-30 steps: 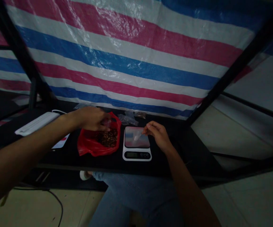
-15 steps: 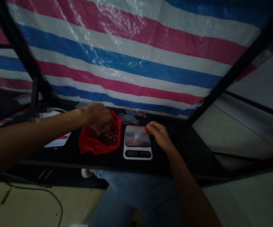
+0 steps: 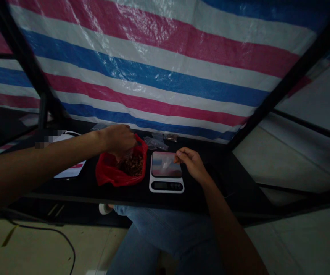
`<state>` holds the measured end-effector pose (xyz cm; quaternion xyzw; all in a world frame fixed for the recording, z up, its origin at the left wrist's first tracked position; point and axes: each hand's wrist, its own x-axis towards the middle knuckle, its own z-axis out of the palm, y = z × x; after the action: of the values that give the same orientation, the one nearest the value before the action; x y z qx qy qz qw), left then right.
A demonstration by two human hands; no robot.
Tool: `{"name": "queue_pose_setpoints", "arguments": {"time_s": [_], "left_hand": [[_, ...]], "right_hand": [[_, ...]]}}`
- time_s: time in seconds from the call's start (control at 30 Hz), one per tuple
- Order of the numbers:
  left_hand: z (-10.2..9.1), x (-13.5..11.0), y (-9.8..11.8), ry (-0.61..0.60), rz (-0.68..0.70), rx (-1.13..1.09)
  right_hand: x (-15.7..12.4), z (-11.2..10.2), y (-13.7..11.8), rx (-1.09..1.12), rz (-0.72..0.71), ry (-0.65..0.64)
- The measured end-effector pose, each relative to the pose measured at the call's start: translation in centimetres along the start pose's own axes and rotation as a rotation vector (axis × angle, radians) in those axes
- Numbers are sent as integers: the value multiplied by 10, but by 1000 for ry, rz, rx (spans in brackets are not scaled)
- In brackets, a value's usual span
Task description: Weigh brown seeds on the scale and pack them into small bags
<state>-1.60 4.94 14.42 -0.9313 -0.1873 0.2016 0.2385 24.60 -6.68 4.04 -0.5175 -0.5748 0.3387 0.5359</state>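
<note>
Two arms reach forward over the bench. Left hand [image 3: 118, 139] dips, fingers bunched, into the red bag [image 3: 116, 170] of brown pieces mid-bench; what they pinch is unclear. Right hand [image 3: 192, 162] pinches a small clear bag [image 3: 166, 162] on the scale [image 3: 166, 173], just beside the red bag.

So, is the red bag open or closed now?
Open. The red bag gapes at the top, brown pieces show inside it, and the left hand reaches into its mouth.

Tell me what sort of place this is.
Probably a makeshift packing or weighing station rather than a kitchen. A small digital scale sits on a dark table beside a red bag of brown pieces, and a striped plastic tarp on a black frame serves as the back wall.
</note>
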Motion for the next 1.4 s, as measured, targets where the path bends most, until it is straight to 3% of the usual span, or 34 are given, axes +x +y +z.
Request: {"name": "queue_pose_setpoints", "arguments": {"time_s": [0.2, 0.47, 0.67, 1.0, 1.13, 1.23, 1.4], "left_hand": [[-4, -5, -4, 55, -4, -68], [-1, 14, -24, 271, -23, -583], [8, 30, -26, 183, 91, -846], [15, -1, -34, 20, -2, -1205], [14, -12, -41, -4, 22, -1219], [11, -8, -45, 72, 87, -1179], [4, 43, -37, 296, 34, -1000]], "right_hand": [[0, 0, 2, -8, -8, 1], [6, -10, 10, -18, -12, 86], [6, -15, 22, -39, 27, 98], [4, -13, 29, -63, 50, 52], [4, -15, 29, -79, 38, 41], [7, -16, 32, -87, 36, 71], [14, -16, 44, -151, 0, 239]]}}
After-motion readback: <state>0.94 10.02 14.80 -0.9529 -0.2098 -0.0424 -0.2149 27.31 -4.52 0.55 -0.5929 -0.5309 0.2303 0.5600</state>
